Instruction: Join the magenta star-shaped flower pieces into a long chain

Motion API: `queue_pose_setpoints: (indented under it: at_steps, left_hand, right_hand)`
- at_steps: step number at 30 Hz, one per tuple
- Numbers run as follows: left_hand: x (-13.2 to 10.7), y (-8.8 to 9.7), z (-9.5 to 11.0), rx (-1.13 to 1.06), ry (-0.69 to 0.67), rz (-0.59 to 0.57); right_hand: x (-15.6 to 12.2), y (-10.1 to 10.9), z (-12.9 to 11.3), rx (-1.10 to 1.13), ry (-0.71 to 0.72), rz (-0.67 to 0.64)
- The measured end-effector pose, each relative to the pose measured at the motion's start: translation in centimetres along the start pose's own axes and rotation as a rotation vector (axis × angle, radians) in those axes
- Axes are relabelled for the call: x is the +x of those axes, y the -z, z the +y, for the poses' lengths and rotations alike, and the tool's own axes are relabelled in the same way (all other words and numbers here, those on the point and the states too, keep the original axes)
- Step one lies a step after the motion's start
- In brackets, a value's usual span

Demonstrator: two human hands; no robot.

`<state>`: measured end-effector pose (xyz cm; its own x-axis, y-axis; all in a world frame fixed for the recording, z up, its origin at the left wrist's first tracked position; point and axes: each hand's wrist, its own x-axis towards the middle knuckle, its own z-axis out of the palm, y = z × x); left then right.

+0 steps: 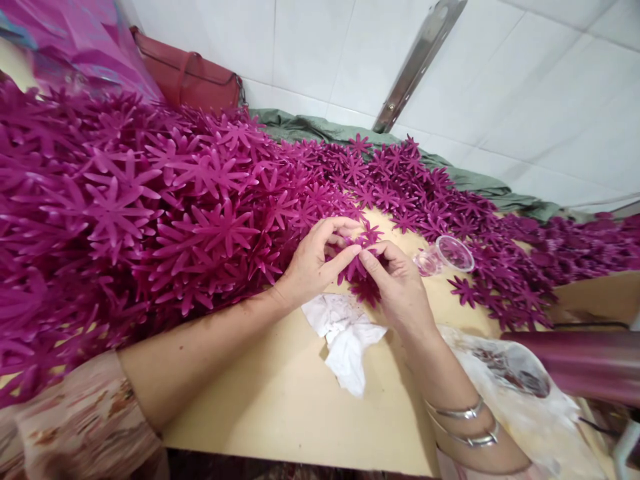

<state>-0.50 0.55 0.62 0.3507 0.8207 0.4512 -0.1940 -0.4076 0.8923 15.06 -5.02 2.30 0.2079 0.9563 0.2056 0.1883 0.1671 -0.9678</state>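
Note:
My left hand (323,257) and my right hand (393,273) meet over the middle of the table, thumbs nearly touching. Between their fingertips they pinch a magenta artificial flower (354,267) with narrow, finger-like petals. Part of it is hidden behind the thumbs and fingers. Just below the hands, a crumpled white tissue (345,340) lies on the tabletop. A big heap of similar magenta flowers (225,230) rises beside my left hand. To the right of my right hand, a clear plastic cup (455,253) lies on its side.
More flowers (430,187) spread along the back and right of the pale table (280,400). Behind the heap sit a red bag (190,73) and a pink plastic bag (85,47). A clear plastic bag (525,393) and a magenta cylinder (585,363) are at the right.

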Motion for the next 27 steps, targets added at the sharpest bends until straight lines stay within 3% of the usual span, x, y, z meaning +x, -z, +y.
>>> queue_pose_setpoints:
  at_steps: [5,14,22,27]
  left_hand:
    - [-0.04,0.10,-0.08,0.020,-0.035,-0.054]
    - [0.35,0.23,0.00,0.054,-0.062,-0.108]
    - [0.35,0.10,-0.03,0.007,-0.056,-0.050]
    - [0.72,0.36,-0.21,-0.022,-0.010,0.118]
  right_hand:
    - [-0.05,-0.33,0.06,0.167,-0.023,0.068]
    - [0.54,0.01,0.19,0.268,-0.097,0.046]
    - [0.63,-0.08,0.35,0.326,-0.061,0.084]
    - [0.82,0.19,-0.23,0.402,-0.029,0.193]
